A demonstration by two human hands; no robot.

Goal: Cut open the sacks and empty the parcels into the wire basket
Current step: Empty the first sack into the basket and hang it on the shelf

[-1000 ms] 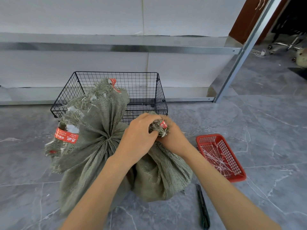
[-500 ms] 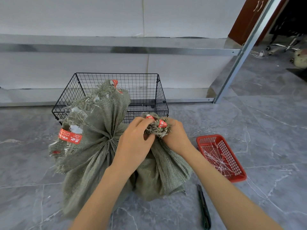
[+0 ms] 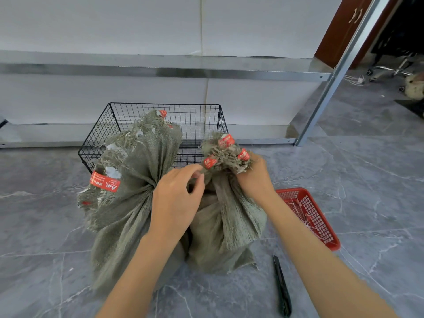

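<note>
Right hand (image 3: 254,177): I grip the bunched neck of the small sack (image 3: 229,226), likely to steady it. Left hand (image 3: 176,198): fingertips pinch the neck just beside, probably hunting the tie. Big sack (image 3: 128,191): centre-left, touching the small one. Basket (image 3: 160,103): behind both, upper centre. Knife (image 3: 282,288): floor, lower right, untouched.

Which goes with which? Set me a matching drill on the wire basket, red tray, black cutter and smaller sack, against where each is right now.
Things:
1. wire basket
2. red tray
3. black cutter
4. smaller sack

Places:
A. lying on the floor, touched by no hand
B. neck held by the left hand and right hand
C. farthest back, at the foot of the metal shelving
D. at the right, white strips inside

Pairs: 1-C, 2-D, 3-A, 4-B.
</note>
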